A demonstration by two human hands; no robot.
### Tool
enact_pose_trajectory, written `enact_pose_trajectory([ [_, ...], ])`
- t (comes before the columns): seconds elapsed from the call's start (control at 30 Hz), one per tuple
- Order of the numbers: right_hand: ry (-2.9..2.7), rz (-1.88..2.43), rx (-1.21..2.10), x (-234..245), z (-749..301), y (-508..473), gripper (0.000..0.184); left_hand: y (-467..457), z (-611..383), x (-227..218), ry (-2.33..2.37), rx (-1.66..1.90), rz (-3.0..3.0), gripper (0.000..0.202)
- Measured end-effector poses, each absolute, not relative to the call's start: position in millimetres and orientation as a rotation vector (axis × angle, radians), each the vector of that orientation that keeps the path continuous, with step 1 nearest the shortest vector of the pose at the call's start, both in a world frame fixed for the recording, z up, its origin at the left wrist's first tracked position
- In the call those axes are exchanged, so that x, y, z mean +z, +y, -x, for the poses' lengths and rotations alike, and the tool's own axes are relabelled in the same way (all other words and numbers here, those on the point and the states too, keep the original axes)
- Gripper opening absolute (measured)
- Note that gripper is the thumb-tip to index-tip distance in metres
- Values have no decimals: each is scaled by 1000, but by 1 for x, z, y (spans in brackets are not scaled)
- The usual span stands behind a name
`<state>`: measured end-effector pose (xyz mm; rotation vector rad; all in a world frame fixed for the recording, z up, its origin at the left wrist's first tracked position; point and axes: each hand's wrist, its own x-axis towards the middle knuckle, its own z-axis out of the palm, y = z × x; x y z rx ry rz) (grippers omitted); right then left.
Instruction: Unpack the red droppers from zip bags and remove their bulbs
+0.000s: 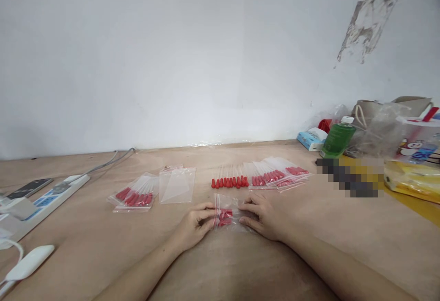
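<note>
In front of me a clear zip bag (237, 204) with red-bulbed droppers (226, 215) in it lies between my hands. My left hand (196, 224) pinches the bag at its zip edge, near the red bulbs. At the opposite end, my right hand (264, 216) grips the plastic between thumb and fingers. Just beyond the bag runs a row of loose droppers (229, 182), glass stems pointing away. Filled bags (270, 176) overlap to the right of that row. More filled bags (135, 196) lie at the left, next to flat unfilled bags (178, 185).
A white power strip (51, 202) with plugs and cables runs along the left, near a phone (29, 188) and a white device (30, 262). A tissue pack (311, 139), a green bottle (338, 137), a plastic cup (417, 138) and bags crowd the right side. The wall rises behind.
</note>
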<state>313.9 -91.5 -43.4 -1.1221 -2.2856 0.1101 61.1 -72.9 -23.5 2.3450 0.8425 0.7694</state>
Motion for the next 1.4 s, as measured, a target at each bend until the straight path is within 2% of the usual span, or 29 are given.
enact_pose_trajectory([
  [0.13, -2288, 1155, 36, -40, -312, -94, 23, -66, -69, -14, 738, 596, -2417, 47],
  [0.2, -2271, 1197, -18, -40, -310, -95, 22, -64, -71, -12, 705, 521, -2468, 51],
  [0.77, -2211, 1204, -66, -49, -310, -92, 26, -70, -69, -25, 802, 821, -2275, 29],
  [0.93, -2224, 1194, -32, -48, -310, -92, 25, -69, -71, -32, 768, 794, -2246, 25],
  [1.07, -2232, 1187, -33, -48, -310, -93, 26, -66, -62, -18, 757, 789, -2266, 25],
  [1.2, -2251, 1189, 4, -47, -311, -94, 26, -50, -18, 16, 837, 625, -2140, 28],
  [1.3, -2265, 1129, 2, -46, -310, -93, 25, -38, 13, 30, 958, 812, -2002, 30],
  [1.4, -2197, 1069, -39, -45, -308, -92, 24, -34, 13, 22, 999, 931, -1918, 34],
])
